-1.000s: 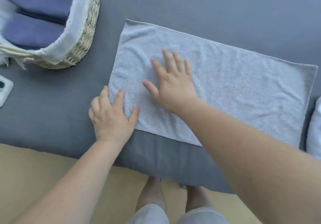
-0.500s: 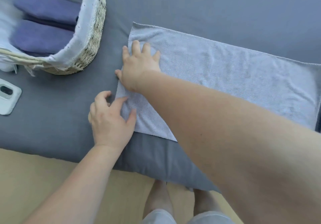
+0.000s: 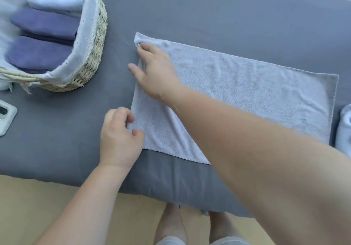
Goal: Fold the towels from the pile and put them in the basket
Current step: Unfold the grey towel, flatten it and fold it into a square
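Observation:
A pale grey towel [image 3: 247, 92] lies spread flat on the dark grey bed [image 3: 209, 13]. My left hand [image 3: 119, 138] pinches the towel's near left corner between thumb and fingers. My right hand [image 3: 155, 71] reaches across to the far left corner, fingertips curled on the towel's edge there. The woven basket [image 3: 95, 54] with a white liner stands at the upper left and holds folded purple and white towels [image 3: 41, 52].
A white device [image 3: 5, 119] lies on the bed at the left edge. A white towel [image 3: 344, 130] shows at the right edge. The bed's front edge runs below my hands, with wooden floor and my feet beneath.
My right hand slid from the towel's middle to its far left corner. My left hand went from lying flat to pinching the near left corner.

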